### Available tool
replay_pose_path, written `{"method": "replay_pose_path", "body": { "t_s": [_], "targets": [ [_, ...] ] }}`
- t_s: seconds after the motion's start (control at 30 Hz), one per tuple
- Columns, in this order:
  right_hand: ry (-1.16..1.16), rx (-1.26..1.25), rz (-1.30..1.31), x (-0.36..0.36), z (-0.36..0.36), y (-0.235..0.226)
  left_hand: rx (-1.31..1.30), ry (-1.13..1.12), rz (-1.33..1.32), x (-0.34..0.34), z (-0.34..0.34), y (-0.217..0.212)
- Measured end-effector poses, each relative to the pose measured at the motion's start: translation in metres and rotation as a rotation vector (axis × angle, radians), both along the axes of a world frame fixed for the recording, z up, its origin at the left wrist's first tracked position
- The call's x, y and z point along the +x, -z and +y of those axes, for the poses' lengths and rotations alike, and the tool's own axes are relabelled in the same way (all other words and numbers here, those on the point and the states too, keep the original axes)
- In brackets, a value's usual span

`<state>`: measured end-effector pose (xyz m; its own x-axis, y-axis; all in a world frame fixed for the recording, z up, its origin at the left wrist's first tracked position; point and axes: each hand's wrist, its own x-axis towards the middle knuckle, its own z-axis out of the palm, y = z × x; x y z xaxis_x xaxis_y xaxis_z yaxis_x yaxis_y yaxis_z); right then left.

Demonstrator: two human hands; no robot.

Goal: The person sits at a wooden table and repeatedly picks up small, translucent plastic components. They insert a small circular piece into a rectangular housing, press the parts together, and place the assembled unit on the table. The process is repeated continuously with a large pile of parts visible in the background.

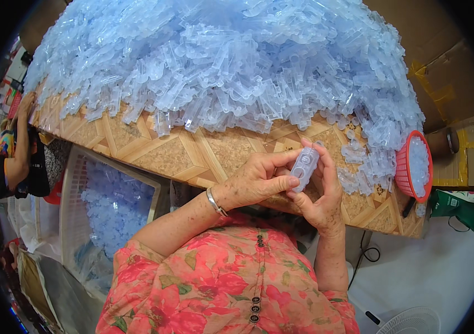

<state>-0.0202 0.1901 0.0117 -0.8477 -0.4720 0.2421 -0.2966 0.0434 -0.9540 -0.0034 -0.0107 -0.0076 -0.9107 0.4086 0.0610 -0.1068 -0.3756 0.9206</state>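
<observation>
My left hand pinches a small, long clear plastic case with round shapes on its face, thumb on the front. At the other side of that case, my right hand has its fingers curled round it and its thumb near the lower end. The case is tilted, above the near edge of the wood-patterned table. Beyond my hands rises a large heap of similar clear plastic pieces. Some loose clear pieces lie on the table right of my right hand.
A red basket of clear pieces stands at the table's right end. Left below the table is a pale crate holding more pieces. Another person's arm reaches the table's far left. Cardboard stands at right; a fan is at lower right.
</observation>
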Motion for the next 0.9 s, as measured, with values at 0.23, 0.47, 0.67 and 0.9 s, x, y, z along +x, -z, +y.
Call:
{"method": "replay_pose_path", "body": {
  "t_s": [0.23,0.47,0.67,0.9],
  "targets": [
    [0.062,-0.009,-0.003,0.002,-0.005,0.002,-0.088,-0.032,0.078,0.001,0.0,-0.005],
    [0.091,0.044,0.113,0.002,-0.006,0.003,-0.018,-0.023,0.045,0.001,0.002,-0.001],
    [0.112,0.076,0.163,0.003,-0.004,0.006,-0.042,-0.031,0.069,0.002,0.001,0.005],
    [0.128,0.014,0.06,0.009,-0.008,0.001,-0.111,-0.031,0.141,0.001,-0.001,0.001]
  ]
}}
